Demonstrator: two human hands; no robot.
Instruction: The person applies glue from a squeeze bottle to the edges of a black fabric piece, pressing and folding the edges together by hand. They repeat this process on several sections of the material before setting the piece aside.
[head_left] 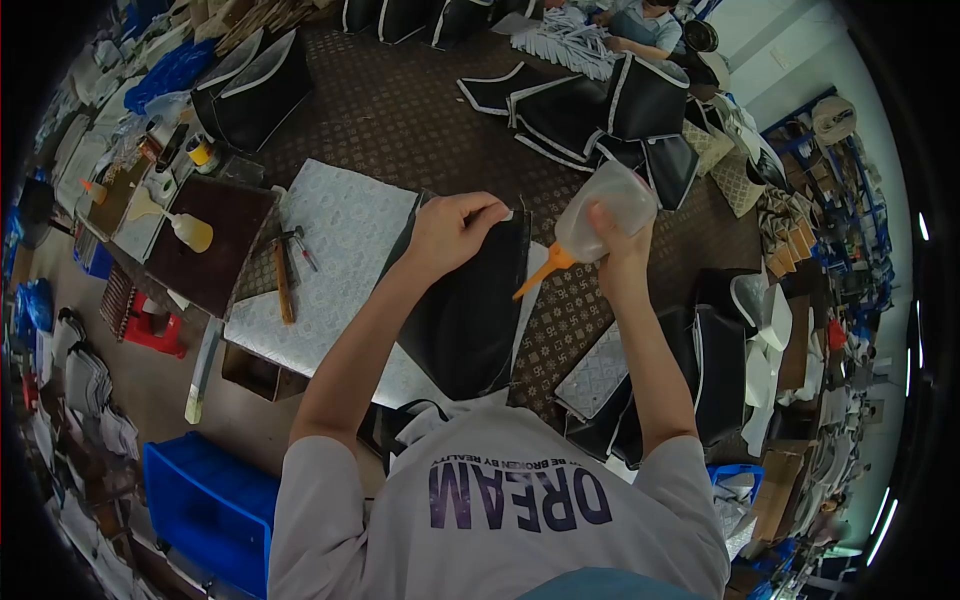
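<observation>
My right hand (624, 252) is wrapped around a translucent squeeze bottle (618, 196), tilted so that its orange nozzle (546, 270) points down and left. The nozzle tip is near the right edge of a black leather-like panel (468, 325). This panel lies in front of me, partly over a pale patterned sheet (340, 230). My left hand (452, 232) is closed in a pinch at the panel's far edge, where a small white bit shows by the fingertips. The sheet also carries a hammer (284, 282) and a smaller red-tipped tool (305, 252).
To the left, a dark board (215, 260) holds a small glue bottle (192, 233). A blue bin (205, 515) stands lower left. Black panels with white edging (565, 115) lie ahead, and black pieces (718, 365) are stacked right. Another person (650, 30) sits at the far side.
</observation>
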